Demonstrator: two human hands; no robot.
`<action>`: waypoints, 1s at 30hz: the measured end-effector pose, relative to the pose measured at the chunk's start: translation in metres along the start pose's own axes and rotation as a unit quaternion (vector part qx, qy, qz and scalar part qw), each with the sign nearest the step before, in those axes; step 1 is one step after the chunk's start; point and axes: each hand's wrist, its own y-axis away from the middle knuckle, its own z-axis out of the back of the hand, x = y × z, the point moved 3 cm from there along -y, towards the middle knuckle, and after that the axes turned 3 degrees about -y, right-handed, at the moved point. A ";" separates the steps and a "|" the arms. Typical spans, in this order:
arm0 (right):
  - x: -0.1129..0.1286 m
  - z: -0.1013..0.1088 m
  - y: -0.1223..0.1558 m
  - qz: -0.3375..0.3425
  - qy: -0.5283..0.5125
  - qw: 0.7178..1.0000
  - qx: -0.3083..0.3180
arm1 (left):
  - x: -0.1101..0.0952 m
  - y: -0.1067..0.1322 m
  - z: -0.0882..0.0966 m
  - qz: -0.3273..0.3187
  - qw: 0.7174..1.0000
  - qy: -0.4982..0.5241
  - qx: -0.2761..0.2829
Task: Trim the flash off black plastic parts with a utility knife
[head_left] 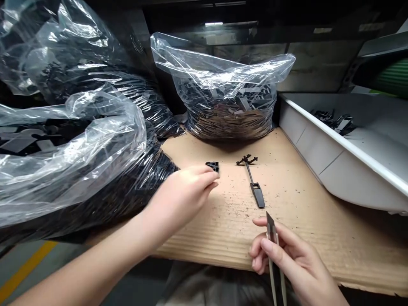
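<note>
My left hand (188, 185) reaches in over the cardboard, its fingers pinched at a small black plastic part (212, 165); the fingertips cover that part's near edge. My right hand (287, 250) grips a utility knife (272, 238), with the blade pointing up and away from me. Just beyond the blade tip, a black plastic piece (258, 195) lies on the board. A thin stem joins it to a branched sprue (247, 160) at its far end.
Cardboard (293, 187) covers the worktop, with dark crumbs scattered over it. Clear bags of black parts stand at the left (127, 136) and at the back (232, 106). On the right, a white bin (318, 144) holds some black parts (338, 121).
</note>
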 end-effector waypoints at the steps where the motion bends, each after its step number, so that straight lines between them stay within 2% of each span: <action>1: 0.000 -0.001 0.000 0.002 0.004 1.000 -0.007 | 0.003 -0.010 -0.010 0.009 1.000 -0.017 0.019; 4: 0.001 -0.001 0.000 0.000 0.007 1.000 -0.009 | 0.012 -0.034 -0.036 0.042 0.996 -0.050 0.055; 7: 0.001 0.000 -0.001 -0.006 0.003 1.000 0.004 | 0.013 -0.037 -0.042 0.051 0.994 -0.054 0.079; 10: 0.000 0.000 0.001 0.004 0.009 1.000 -0.006 | 0.003 -0.021 -0.031 0.048 0.994 -0.041 0.084; 12: 0.001 0.003 0.006 0.058 0.075 0.994 -0.053 | -0.011 -0.002 -0.023 0.044 0.997 0.011 0.063; 13: 0.003 0.004 0.009 0.101 0.132 0.983 -0.083 | -0.018 0.009 -0.021 0.048 0.995 0.066 0.050; 14: 0.005 0.005 0.013 0.149 0.196 0.963 -0.107 | -0.026 0.020 -0.020 0.059 0.985 0.156 0.035; 15: 0.007 0.004 0.016 0.193 0.257 0.940 -0.117 | -0.033 0.030 -0.022 0.088 0.964 0.249 0.033; 17: 0.009 0.001 0.021 0.251 0.344 0.899 -0.103 | -0.044 0.048 -0.031 0.153 0.901 0.405 0.029; 19: 0.010 -0.002 0.020 0.268 0.387 0.879 -0.069 | -0.053 0.058 -0.040 0.190 0.853 0.487 0.019; 21: 0.011 -0.004 0.019 0.280 0.411 0.867 -0.044 | -0.059 0.061 -0.046 0.183 0.836 0.517 0.000; 26: 0.016 -0.002 0.017 0.303 0.449 0.840 -0.032 | -0.057 0.056 -0.050 0.112 0.873 0.474 -0.014; 30: 0.017 -0.003 0.017 0.286 0.474 0.833 0.003 | -0.056 0.056 -0.049 0.046 0.901 0.432 -0.011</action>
